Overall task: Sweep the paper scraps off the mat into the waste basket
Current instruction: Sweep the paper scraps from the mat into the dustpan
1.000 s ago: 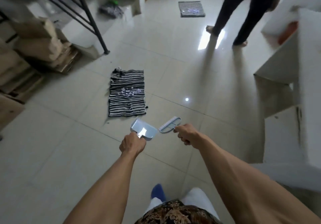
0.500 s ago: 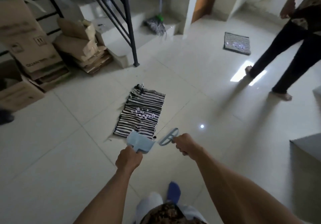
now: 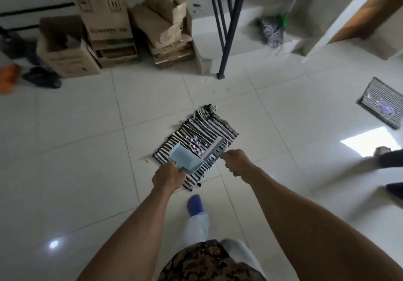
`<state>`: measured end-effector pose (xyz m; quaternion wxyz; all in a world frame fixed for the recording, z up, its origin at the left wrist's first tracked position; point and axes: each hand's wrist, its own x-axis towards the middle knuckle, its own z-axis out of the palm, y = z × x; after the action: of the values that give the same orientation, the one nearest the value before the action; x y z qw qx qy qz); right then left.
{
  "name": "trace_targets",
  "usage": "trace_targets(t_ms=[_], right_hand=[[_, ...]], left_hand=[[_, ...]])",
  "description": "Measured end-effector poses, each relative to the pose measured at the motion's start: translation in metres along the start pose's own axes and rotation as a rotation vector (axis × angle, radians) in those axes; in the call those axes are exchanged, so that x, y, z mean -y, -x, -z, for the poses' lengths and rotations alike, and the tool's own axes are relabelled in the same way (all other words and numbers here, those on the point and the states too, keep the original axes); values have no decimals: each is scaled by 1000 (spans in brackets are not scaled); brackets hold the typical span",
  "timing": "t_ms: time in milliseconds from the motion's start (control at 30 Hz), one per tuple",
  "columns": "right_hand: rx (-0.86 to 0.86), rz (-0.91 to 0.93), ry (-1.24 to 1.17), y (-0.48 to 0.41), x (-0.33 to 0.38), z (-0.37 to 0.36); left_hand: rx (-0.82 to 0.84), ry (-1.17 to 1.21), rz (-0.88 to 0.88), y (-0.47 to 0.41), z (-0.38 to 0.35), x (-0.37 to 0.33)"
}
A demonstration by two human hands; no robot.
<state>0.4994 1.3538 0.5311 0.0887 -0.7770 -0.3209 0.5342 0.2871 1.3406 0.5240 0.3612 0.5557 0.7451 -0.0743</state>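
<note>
A black-and-white striped mat [image 3: 209,126] lies on the tiled floor just ahead of me. Pale paper scraps [image 3: 194,144] sit in a cluster near its middle. My left hand [image 3: 168,177] grips the handle of a light blue dustpan [image 3: 184,157] held over the mat's near half. My right hand [image 3: 236,163] grips a grey hand brush [image 3: 214,151], its bristle head just right of the scraps. No waste basket is in view.
Cardboard boxes [image 3: 104,25] are stacked at the back left, dark shoes [image 3: 42,77] beside them. A black stair post [image 3: 226,41] and a mop [image 3: 273,30] stand behind the mat. A second mat [image 3: 381,104] with scraps lies far right, near another person's feet [image 3: 386,158].
I have stepped closer to the striped mat. Both hands carried the dustpan and brush forward, from short of the mat to over it beside the scraps.
</note>
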Motion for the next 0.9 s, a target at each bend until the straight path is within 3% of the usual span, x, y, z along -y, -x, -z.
trace_targets(t_ms=[200,433,667,900], right_hand=[[44,185,202,-72,44,49],[98,191,459,-181,69,81],[89,429,698,-316,40,61],[207,518,916,-458,-34,2]], left_hand=[[-4,-14,64,-48,-4,-55],[-70,81,224,-109,-42,-101],[-47,196,332,-196,-161,-102],[3,105,351,-287,-308,-66]])
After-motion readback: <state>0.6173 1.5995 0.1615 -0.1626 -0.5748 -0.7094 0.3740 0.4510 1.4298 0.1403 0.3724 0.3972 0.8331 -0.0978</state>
